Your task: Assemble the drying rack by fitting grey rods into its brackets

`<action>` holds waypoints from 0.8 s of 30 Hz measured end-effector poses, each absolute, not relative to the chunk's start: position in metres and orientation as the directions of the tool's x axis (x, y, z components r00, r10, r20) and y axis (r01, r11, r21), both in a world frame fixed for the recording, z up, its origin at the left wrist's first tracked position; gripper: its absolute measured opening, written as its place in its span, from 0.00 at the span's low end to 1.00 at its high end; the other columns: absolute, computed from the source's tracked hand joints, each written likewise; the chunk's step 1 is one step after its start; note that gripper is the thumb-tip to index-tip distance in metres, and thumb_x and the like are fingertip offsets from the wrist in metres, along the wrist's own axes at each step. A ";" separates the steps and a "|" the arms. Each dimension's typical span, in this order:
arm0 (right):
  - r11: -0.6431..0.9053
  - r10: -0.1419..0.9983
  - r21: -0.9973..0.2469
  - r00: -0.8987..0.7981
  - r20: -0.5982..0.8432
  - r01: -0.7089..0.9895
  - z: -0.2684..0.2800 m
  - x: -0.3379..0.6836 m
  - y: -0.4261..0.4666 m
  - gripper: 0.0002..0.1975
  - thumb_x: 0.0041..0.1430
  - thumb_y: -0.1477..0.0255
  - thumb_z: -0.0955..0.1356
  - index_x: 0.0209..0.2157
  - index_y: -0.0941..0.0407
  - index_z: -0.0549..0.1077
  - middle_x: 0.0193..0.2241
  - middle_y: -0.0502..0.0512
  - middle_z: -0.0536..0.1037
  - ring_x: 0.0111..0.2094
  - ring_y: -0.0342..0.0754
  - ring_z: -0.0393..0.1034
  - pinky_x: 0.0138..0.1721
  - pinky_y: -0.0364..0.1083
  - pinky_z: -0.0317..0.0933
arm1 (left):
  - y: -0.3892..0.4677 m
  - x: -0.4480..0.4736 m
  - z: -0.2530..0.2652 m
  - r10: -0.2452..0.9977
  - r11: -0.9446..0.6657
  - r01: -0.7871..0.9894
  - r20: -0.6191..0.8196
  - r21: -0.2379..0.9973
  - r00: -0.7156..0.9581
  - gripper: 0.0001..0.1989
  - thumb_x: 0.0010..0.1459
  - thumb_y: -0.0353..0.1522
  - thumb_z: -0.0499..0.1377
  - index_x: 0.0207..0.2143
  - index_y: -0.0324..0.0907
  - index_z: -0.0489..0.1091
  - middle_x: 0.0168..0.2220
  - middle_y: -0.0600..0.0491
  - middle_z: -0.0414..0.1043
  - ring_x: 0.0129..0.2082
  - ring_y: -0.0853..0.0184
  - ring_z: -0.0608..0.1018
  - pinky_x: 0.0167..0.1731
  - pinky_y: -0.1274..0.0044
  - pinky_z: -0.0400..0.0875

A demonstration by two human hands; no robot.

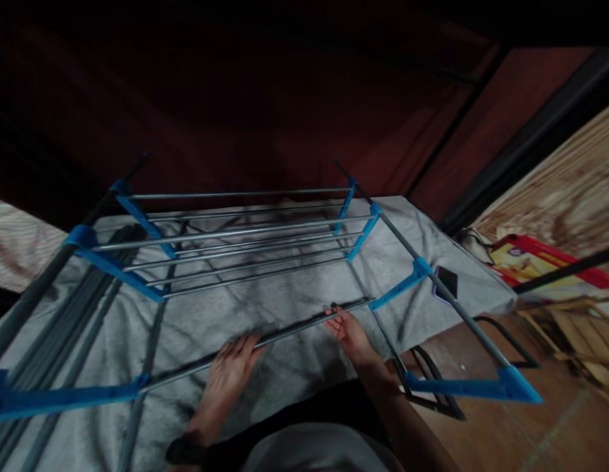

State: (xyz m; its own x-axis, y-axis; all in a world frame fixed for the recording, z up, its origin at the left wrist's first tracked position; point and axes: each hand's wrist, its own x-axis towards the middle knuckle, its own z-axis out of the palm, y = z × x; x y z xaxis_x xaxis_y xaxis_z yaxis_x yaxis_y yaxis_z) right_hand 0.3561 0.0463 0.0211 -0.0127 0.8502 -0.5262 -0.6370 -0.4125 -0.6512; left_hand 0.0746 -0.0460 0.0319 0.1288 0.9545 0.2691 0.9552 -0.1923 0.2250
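A long thin metal rod slants across in front of me. Its left end meets a blue plastic bracket, and its right end reaches another blue bracket. Over the rod's middle, my left hand is closed with its fingers curled across the top. Nearer the right end, my right hand pinches the same rod between thumb and fingers. The rod belongs to a partly assembled drying rack with grey side tubes, blue brackets and several crossbars behind my hands.
The rack stands on a grey blanket. Several loose grey tubes lie at the left. A phone rests on the blanket at right. Beyond are a red-and-yellow box, wooden pieces and a dark red curtain-like backdrop.
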 end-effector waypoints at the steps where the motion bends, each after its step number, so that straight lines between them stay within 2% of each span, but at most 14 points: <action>1: -0.408 0.853 -0.651 -0.012 -0.522 -0.640 0.021 0.356 0.045 0.12 0.48 0.68 0.75 0.33 0.56 0.73 0.30 0.52 0.81 0.34 0.47 0.76 0.40 0.46 0.71 | -0.047 0.074 0.032 0.951 -0.204 0.954 0.277 0.219 0.140 0.13 0.67 0.38 0.47 0.44 0.48 0.69 0.38 0.54 0.79 0.37 0.61 0.80 0.41 0.66 0.75; 5: -0.402 0.866 -0.677 -0.016 -0.500 -0.617 0.027 0.356 0.044 0.13 0.49 0.67 0.74 0.34 0.56 0.72 0.30 0.51 0.81 0.35 0.47 0.75 0.40 0.47 0.70 | -0.048 0.073 0.034 0.943 -0.241 0.947 0.281 0.214 0.176 0.12 0.67 0.37 0.47 0.44 0.47 0.69 0.38 0.53 0.79 0.37 0.62 0.80 0.41 0.67 0.75; 10: -0.332 0.924 -0.746 -0.039 -0.380 -0.577 0.047 0.359 0.049 0.10 0.50 0.68 0.73 0.35 0.55 0.72 0.33 0.50 0.81 0.38 0.47 0.74 0.44 0.49 0.69 | -0.046 0.075 0.034 0.946 -0.246 0.944 0.268 0.219 0.184 0.11 0.66 0.35 0.47 0.43 0.49 0.69 0.37 0.54 0.79 0.36 0.63 0.80 0.39 0.69 0.76; 14: -0.297 0.944 -0.775 -0.052 -0.325 -0.557 0.063 0.357 0.053 0.10 0.50 0.68 0.73 0.34 0.54 0.71 0.33 0.50 0.80 0.38 0.48 0.74 0.46 0.51 0.68 | -0.049 0.076 0.034 0.932 -0.266 0.937 0.310 0.228 0.189 0.13 0.64 0.33 0.49 0.47 0.51 0.68 0.38 0.53 0.79 0.37 0.62 0.81 0.39 0.70 0.76; 18: -0.301 0.944 -0.769 -0.065 -0.322 -0.564 0.070 0.351 0.054 0.11 0.50 0.66 0.74 0.33 0.53 0.71 0.34 0.50 0.80 0.39 0.49 0.74 0.47 0.51 0.67 | -0.050 0.078 0.039 0.939 -0.224 0.948 0.312 0.227 0.147 0.13 0.64 0.34 0.49 0.48 0.51 0.69 0.39 0.52 0.79 0.37 0.62 0.81 0.37 0.70 0.76; 21: -0.336 0.936 -0.757 -0.112 -0.332 -0.560 0.068 0.344 0.053 0.12 0.49 0.65 0.74 0.35 0.53 0.72 0.35 0.51 0.80 0.40 0.49 0.75 0.48 0.51 0.67 | -0.050 0.087 0.048 0.957 -0.176 0.957 0.267 0.231 0.112 0.13 0.65 0.33 0.47 0.46 0.48 0.70 0.39 0.51 0.79 0.35 0.62 0.80 0.37 0.69 0.75; 24: -0.402 0.914 -0.742 -0.189 -0.359 -0.536 0.061 0.335 0.049 0.13 0.47 0.66 0.75 0.34 0.53 0.73 0.35 0.52 0.80 0.40 0.50 0.75 0.47 0.52 0.68 | -0.051 0.098 0.057 0.974 -0.131 0.964 0.209 0.233 0.082 0.15 0.66 0.32 0.47 0.49 0.45 0.69 0.40 0.49 0.78 0.37 0.61 0.79 0.39 0.69 0.72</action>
